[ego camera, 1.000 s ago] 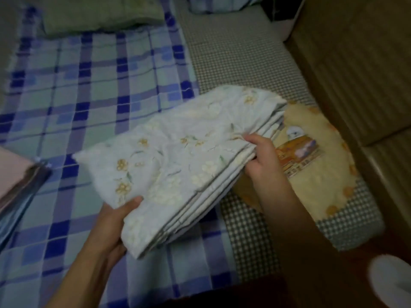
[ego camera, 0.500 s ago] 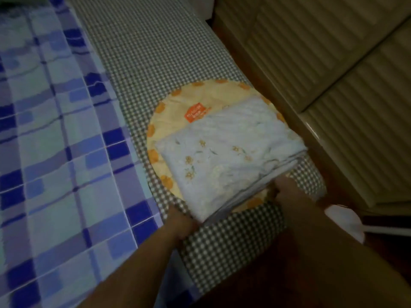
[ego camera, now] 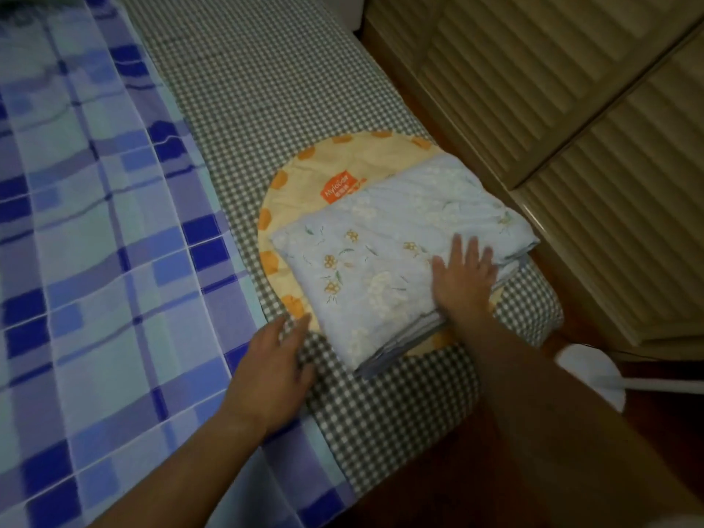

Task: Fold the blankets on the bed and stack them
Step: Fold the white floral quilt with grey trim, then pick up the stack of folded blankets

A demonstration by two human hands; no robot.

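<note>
A folded pale-blue blanket with yellow flowers (ego camera: 381, 257) lies on a round yellow-orange folded blanket (ego camera: 304, 184) near the bed's right edge. My right hand (ego camera: 463, 276) lies flat on the floral blanket's near right corner, fingers spread and straight. Just off that blanket's near left corner, my left hand (ego camera: 272, 369) hovers or rests on the checked sheet with relaxed, straight fingers, holding nothing.
A blue plaid cover (ego camera: 95, 242) spreads over the left of the bed. The green-and-white checked sheet (ego camera: 266, 89) shows along the right side. Beige louvered cabinet doors (ego camera: 571, 108) stand close to the bed's right edge. A white slipper (ego camera: 594, 371) is on the floor.
Both hands carried the floral blanket right and set it on the round yellow one, then let go. My right hand now lies flat on top; my left has drawn back.
</note>
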